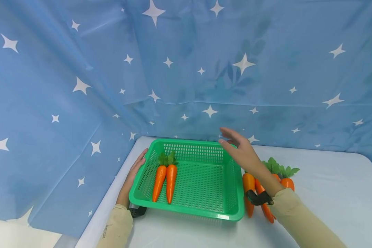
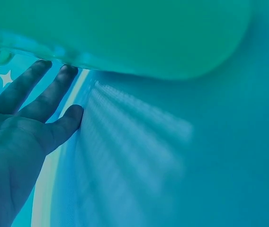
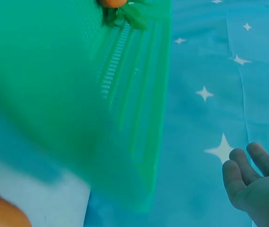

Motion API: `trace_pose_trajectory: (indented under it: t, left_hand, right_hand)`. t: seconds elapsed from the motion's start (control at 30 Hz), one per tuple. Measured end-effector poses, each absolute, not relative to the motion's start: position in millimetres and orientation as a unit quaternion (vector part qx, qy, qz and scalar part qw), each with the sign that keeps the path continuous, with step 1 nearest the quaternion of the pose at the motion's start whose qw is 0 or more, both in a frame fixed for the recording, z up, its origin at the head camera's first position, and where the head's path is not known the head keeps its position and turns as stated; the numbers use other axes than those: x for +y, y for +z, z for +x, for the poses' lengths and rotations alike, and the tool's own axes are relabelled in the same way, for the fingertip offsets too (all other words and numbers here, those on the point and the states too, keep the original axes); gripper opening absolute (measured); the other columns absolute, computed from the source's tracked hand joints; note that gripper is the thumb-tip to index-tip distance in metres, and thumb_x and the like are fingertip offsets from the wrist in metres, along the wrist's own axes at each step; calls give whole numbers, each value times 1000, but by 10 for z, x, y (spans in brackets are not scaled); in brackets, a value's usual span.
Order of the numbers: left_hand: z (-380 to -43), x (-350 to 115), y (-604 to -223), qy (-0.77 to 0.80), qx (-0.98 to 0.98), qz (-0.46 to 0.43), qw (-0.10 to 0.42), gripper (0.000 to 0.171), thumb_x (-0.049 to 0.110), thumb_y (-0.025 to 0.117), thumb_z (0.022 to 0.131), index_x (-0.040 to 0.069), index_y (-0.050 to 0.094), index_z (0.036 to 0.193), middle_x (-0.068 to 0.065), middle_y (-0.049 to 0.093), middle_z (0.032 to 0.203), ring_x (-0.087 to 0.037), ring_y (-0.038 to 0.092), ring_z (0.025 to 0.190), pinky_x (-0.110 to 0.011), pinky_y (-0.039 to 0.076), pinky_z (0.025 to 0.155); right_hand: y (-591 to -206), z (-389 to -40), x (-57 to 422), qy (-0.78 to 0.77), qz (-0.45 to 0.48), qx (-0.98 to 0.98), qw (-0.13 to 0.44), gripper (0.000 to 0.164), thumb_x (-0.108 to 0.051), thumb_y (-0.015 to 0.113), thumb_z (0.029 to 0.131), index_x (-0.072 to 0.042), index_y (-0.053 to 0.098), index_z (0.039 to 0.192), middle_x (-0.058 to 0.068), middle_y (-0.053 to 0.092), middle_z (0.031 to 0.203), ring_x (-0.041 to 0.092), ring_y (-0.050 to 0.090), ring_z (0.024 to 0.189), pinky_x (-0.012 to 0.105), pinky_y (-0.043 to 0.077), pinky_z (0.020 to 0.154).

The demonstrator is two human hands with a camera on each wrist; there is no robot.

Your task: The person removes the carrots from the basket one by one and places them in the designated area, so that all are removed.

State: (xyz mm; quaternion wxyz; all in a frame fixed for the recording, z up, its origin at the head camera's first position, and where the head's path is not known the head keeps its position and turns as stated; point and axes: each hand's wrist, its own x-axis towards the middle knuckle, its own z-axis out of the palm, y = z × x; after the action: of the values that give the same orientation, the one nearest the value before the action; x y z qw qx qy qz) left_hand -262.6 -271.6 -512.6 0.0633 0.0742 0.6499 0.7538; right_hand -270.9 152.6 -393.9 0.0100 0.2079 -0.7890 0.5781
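A green plastic basket (image 1: 201, 210) stands on the white table, with two orange carrots (image 1: 171, 182) with leafy tops lying side by side at its left. Along the basket's left outer side rests my left hand (image 1: 137, 165), its fingers extended; in the left wrist view its fingertips (image 2: 68, 71) come right up under the green rim. My right hand (image 1: 240, 150) is raised over the back right corner of the basket, fingers loosely extended and nothing in them. The right wrist view shows that hand (image 3: 262, 184) apart from the basket wall (image 3: 144, 118).
Several more carrots (image 1: 248, 182) lie in a bunch right of the basket, partly hidden under my right forearm. A blue curtain with white stars (image 1: 210, 112) hangs behind the table and along its left. White table surface (image 1: 334, 199) extends to the right.
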Motion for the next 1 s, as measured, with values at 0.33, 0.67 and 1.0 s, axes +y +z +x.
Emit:
trace_pose_trajectory:
  t: [0.33, 0.67, 1.0]
  left_hand:
    - [-2623, -2717, -5129, 769, 629, 97, 60, 63, 27, 29, 120, 6, 2, 173, -18, 1, 178, 0, 50, 135, -21, 45, 107]
    - [-2640, -2734, -5137, 764, 636, 92, 56, 62, 25, 29, 120, 7, 3, 173, -15, 3, 178, 1, 48, 135, -20, 43, 108]
    - [-2659, -2726, -5162, 754, 649, 89, 50, 63, 28, 30, 120, 6, 4, 173, -15, 1, 179, 4, 44, 136, -19, 41, 109]
  right_hand:
    - [-4001, -2772, 1220, 587, 225, -778, -7, 57, -24, 59, 113, -6, 42, 165, 21, 44, 164, 44, 45, 145, 64, 38, 115]
    - [-4081, -2864, 890, 581, 252, -774, -7, 57, -22, 60, 111, -3, 43, 163, 19, 47, 163, 41, 48, 144, 58, 43, 113]
    - [-4152, -2900, 594, 579, 232, -781, -46, 61, -32, 62, 110, -10, 45, 164, 15, 48, 163, 39, 48, 145, 58, 45, 112]
